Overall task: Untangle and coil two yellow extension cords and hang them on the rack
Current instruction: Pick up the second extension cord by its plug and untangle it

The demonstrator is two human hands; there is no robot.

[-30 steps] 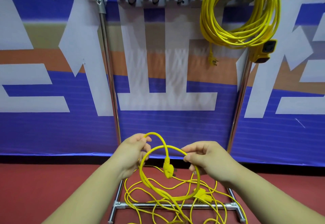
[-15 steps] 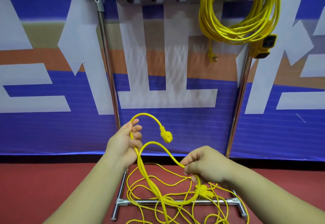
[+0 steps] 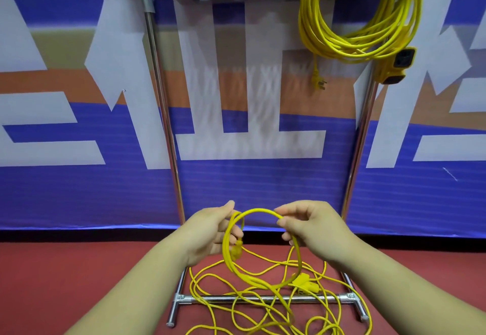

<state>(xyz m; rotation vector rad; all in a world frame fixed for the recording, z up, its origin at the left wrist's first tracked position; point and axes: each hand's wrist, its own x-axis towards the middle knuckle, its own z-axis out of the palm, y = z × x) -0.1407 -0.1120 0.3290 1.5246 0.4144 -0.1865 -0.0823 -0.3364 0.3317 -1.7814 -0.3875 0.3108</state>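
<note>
Both hands (left hand, right hand) pinch cord loop

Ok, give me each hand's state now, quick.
Left hand: gripping the yellow cord loop beside its plug.
Right hand: pinching the same loop.

Head view — forward, down, close
</note>
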